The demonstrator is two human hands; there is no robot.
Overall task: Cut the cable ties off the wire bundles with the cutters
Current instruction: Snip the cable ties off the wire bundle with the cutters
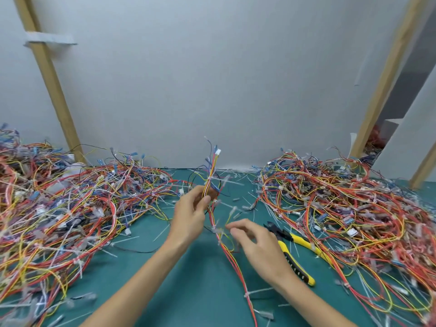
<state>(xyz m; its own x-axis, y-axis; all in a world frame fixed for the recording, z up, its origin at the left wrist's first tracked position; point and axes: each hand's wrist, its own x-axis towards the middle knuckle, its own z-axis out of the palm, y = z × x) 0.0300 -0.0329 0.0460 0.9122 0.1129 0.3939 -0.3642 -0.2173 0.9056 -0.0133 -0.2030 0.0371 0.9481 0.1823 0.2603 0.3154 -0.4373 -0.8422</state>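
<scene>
My left hand (191, 215) pinches a thin wire bundle (211, 178) of red, yellow and blue wires and holds it upright above the green mat. A white cable tie (219, 179) wraps the bundle just above my fingers. The bundle's lower red wires (236, 263) trail down toward me. My right hand (258, 246) hovers with relaxed fingers beside those wires and holds nothing. The yellow and black cutters (295, 253) lie on the mat just right of my right hand, partly hidden by it.
Two big heaps of tangled wires flank the work area, the left wire pile (61, 208) and the right wire pile (349, 208). Cut tie scraps (238, 199) litter the green mat (193, 293). A grey wall with wooden posts (52, 83) stands behind.
</scene>
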